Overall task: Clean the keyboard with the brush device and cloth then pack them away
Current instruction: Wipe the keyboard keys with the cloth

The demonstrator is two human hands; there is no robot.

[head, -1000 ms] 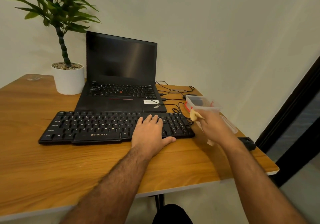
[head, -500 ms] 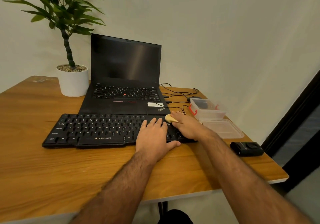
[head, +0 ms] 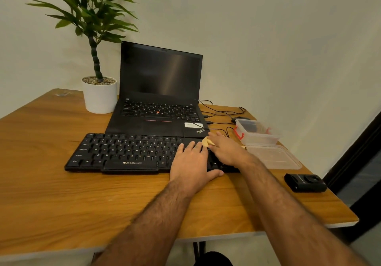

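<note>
Keyboard (head: 132, 152) lies on table (head: 51, 193) before laptop (head: 160, 101). Left hand (head: 191, 167) flat on right keys, fingers spread. Right hand (head: 225, 149) presses yellow cloth (head: 206, 142) onto keys, fingers pinching it.

Wooden table (head: 61, 193) against plain pale wall (head: 268, 39).

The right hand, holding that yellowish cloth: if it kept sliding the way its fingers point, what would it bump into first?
Probably the laptop, whose front edge lies just past the right hand and cloth; depth is unclear.
</note>
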